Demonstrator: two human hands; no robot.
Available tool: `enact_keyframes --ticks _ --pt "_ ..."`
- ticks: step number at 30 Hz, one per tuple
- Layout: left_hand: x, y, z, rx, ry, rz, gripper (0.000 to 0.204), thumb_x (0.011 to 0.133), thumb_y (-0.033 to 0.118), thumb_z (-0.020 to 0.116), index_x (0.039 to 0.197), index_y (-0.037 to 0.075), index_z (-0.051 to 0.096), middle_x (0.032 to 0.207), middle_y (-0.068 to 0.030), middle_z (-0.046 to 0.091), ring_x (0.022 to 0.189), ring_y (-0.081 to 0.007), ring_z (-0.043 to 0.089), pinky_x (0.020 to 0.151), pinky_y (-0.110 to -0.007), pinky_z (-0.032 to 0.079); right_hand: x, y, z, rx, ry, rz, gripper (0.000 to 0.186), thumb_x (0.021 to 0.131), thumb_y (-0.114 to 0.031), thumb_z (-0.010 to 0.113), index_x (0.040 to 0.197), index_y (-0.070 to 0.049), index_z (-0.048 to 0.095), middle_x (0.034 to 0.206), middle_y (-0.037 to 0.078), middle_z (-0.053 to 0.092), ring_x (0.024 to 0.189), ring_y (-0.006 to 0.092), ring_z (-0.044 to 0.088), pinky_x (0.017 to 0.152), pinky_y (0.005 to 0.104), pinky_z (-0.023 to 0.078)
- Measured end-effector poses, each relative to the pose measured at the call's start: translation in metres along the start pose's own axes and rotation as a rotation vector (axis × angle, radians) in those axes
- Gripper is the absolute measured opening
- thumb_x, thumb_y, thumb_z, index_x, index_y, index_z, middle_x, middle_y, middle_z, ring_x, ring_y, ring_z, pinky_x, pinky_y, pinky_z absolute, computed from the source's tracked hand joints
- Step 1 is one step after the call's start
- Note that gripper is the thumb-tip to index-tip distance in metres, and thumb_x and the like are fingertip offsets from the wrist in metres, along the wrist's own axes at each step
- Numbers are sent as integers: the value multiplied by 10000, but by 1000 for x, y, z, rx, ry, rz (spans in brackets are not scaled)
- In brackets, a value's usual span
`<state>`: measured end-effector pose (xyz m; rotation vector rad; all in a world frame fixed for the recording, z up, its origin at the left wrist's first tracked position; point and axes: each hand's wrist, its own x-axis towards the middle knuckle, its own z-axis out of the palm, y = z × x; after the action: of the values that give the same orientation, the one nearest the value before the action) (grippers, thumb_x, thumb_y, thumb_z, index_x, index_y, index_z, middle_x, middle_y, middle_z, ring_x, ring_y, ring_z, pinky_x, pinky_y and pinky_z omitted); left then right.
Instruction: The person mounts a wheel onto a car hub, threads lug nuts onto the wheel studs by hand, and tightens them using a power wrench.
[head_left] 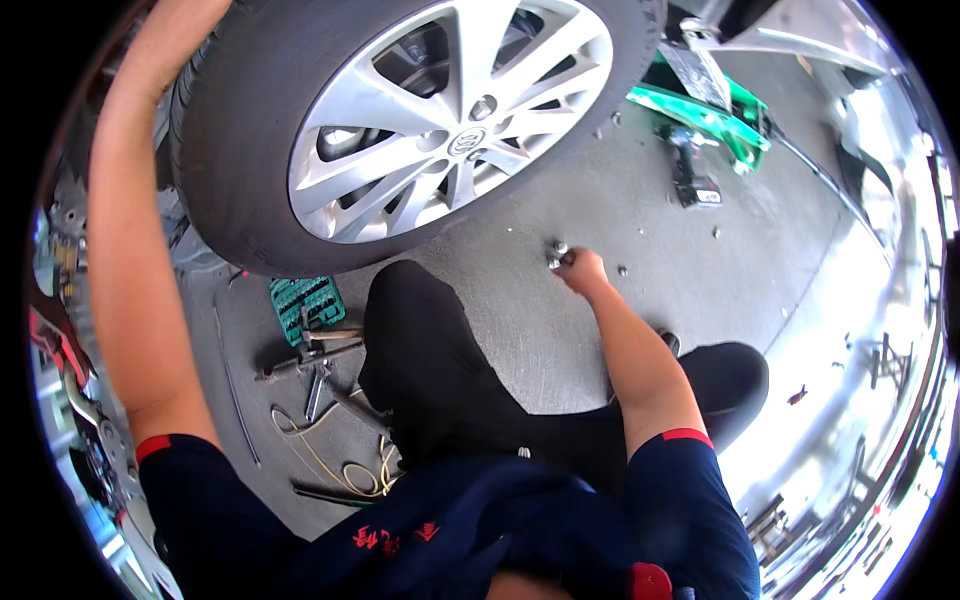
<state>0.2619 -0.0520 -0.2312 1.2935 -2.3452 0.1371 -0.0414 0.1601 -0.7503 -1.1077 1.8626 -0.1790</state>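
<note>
A large wheel with a black rubber tyre and a silver multi-spoke metal rim (420, 140) stands tilted over the grey concrete floor (520, 350); it serves as the landmark here. The left hand (185, 35) reaches up along the wheel's left edge, by the tread; its fingers run out of sight there, so I cannot tell whether they grasp anything. Just off the wheel's lower right side, the right hand (584, 271) is down at the floor, its fingers bent in at a cluster of small shiny metal nuts (560, 246); a small dark piece shows at the fingertips, but I cannot tell whether it is gripped or only touched.

Further right of the wheel, a few loose small nuts (716, 232) lie scattered. Beyond them sit a black cordless power tool (686, 165) and, nearer the wheel's upper right, a bright green metal floor jack (690, 108) with a long dark handle (815, 172).

Below the wheel's left part lies an open teal tool case (290, 300). Under it are a hammer with a wooden handle (338, 334) and a coiled pale yellow hose (330, 472). A person's black-trousered knee (420, 310) rises directly below the wheel.
</note>
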Motion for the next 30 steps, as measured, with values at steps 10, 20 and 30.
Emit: enact_keyframes --ticks 10,20,30 --pt "-3 -7 13 -217 110 20 526 954 394 472 1133 -50 691 1201 -317 639 1163 -497 536 1061 -536 377 -26 -187 -52 1597 247 -422 355 937 5 667 1249 105 529 1103 159 656 970 246 698 890 344 615" --pt "8 -49 29 -256 88 78 531 1006 360 443 1387 17 581 1455 -146 569 1383 -277 489 1162 -338 313 0 -229 -43 1340 567 -412 258 923 -65 718 1098 104 633 926 126 717 804 163 711 756 296 593" --pt "-17 -56 20 -289 124 -6 501 1011 329 444 1327 -20 616 1345 -141 628 1286 -252 547 1114 -328 348 2 -237 -52 1139 268 -140 476 1066 -425 472 951 9 632 699 63 625 531 168 579 493 331 505"
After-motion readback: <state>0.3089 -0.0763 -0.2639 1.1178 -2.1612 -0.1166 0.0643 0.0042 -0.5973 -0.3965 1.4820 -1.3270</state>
